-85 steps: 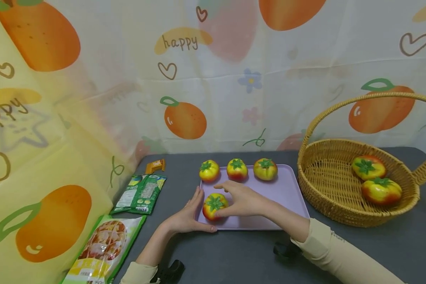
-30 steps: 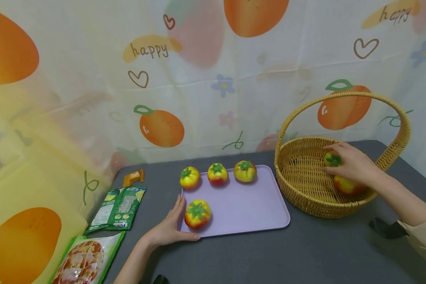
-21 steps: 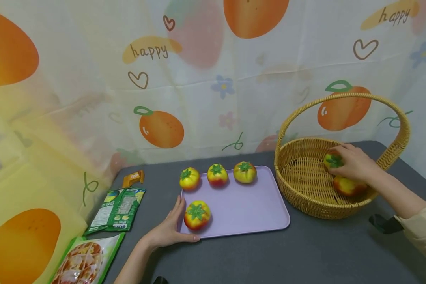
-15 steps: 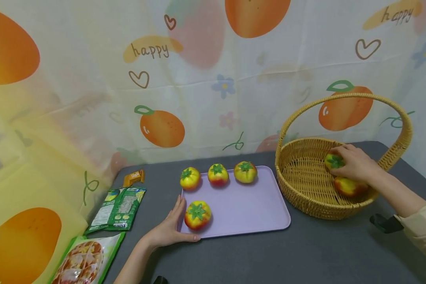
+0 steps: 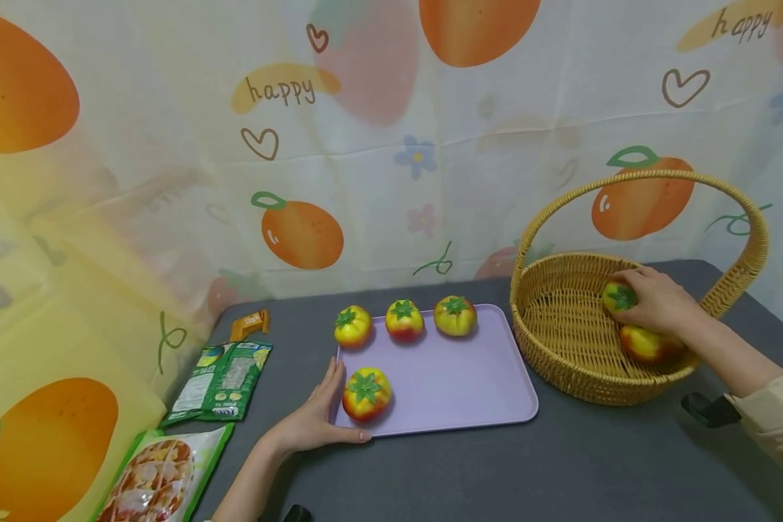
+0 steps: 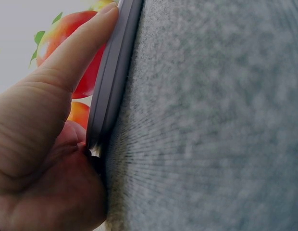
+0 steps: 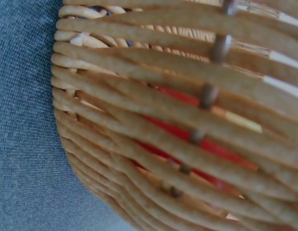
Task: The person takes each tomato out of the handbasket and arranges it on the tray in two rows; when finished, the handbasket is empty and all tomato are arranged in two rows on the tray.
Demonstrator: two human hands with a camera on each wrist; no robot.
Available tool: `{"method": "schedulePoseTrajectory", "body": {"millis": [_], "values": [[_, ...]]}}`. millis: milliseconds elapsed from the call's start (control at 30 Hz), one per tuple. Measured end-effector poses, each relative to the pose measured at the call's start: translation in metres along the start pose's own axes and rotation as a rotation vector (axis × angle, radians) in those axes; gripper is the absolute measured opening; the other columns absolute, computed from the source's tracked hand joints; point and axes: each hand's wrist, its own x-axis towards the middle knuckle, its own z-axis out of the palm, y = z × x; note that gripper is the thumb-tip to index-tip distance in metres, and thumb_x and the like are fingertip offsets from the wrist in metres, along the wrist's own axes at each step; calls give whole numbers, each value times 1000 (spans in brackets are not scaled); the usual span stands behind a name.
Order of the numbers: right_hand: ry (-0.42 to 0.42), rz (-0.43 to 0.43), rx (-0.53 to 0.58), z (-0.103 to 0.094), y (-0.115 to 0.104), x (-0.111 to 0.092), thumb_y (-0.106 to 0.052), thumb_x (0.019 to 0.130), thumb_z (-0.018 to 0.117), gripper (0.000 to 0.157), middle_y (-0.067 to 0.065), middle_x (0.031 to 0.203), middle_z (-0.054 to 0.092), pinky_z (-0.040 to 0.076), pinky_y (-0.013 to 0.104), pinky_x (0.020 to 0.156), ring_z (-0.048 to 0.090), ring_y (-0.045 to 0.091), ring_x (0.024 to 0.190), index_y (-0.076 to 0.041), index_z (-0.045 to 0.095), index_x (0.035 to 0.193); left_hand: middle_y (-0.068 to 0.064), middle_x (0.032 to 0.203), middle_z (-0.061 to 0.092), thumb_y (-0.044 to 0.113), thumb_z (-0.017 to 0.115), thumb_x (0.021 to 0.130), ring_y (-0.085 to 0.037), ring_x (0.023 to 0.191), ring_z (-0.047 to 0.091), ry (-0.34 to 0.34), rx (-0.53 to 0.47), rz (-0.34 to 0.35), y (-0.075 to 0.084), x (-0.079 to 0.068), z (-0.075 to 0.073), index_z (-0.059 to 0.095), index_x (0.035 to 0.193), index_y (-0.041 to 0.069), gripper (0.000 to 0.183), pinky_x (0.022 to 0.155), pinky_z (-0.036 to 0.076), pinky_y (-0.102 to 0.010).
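My left hand (image 5: pixel 309 422) rests at the left front corner of a lilac tray (image 5: pixel 460 384), fingers straight along its left edge and thumb along the front rim. Just inside that corner sits a red-yellow tomato (image 5: pixel 367 395) with green leaves. Along the back of the tray stand more tomatoes: one at the left corner (image 5: pixel 352 330), a middle one (image 5: pixel 404 322) and a right one (image 5: pixel 455 319). Inside the wicker basket (image 5: pixel 561 362), my right hand (image 5: pixel 659 303) grips a tomato (image 5: pixel 616 297) from above. Another tomato (image 5: pixel 646 344) lies in front of it, partly behind the wrist.
The basket's tall handle (image 5: pixel 626 176) arches over the right hand. At the left lie a small orange packet (image 5: pixel 249 325), a green packet (image 5: pixel 225 380) and a larger food bag (image 5: pixel 166 475) on the grey table (image 5: pixel 470 475). A printed cloth (image 5: pixel 378 181) hangs behind.
The right hand has left the front tomato on the tray, moved right into the basket and closed round a tomato there. The left hand has stayed at the tray corner. The head view has shifted right.
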Motion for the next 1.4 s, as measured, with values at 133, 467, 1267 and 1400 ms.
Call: {"method": "schedulePoseTrajectory", "body": {"millis": [133,467,1267,1400], "values": [[4,-7,5,-1,1,1,-15,82,75,68,42,131,35,39,65,80,40,58,111,14,42,134,-12,161,-18,45,83,74,-43,145,-9,1,2,7,1,0,0,0,157,12,122,109,-5,-66],[32,-37,6,-1,-1,0,-17,82,75,67,40,128,41,42,61,76,46,52,105,12,44,133,-11,161,-18,45,83,73,-43,145,-9,0,4,4,1,0,0,0,157,13,122,108,-3,-68],[193,-210,60,8,-39,-8,-27,77,83,66,25,116,61,44,49,76,57,35,97,6,56,128,-13,161,-19,41,82,76,-46,144,-10,-11,-5,8,4,-1,-2,0,158,13,118,108,-3,-68],[191,-222,75,8,-49,-12,-28,78,83,66,22,114,62,44,47,76,58,32,96,5,56,128,-12,161,-18,40,82,77,-46,144,-9,-8,-11,9,5,-2,-2,1,158,15,117,107,-2,-69]]}}
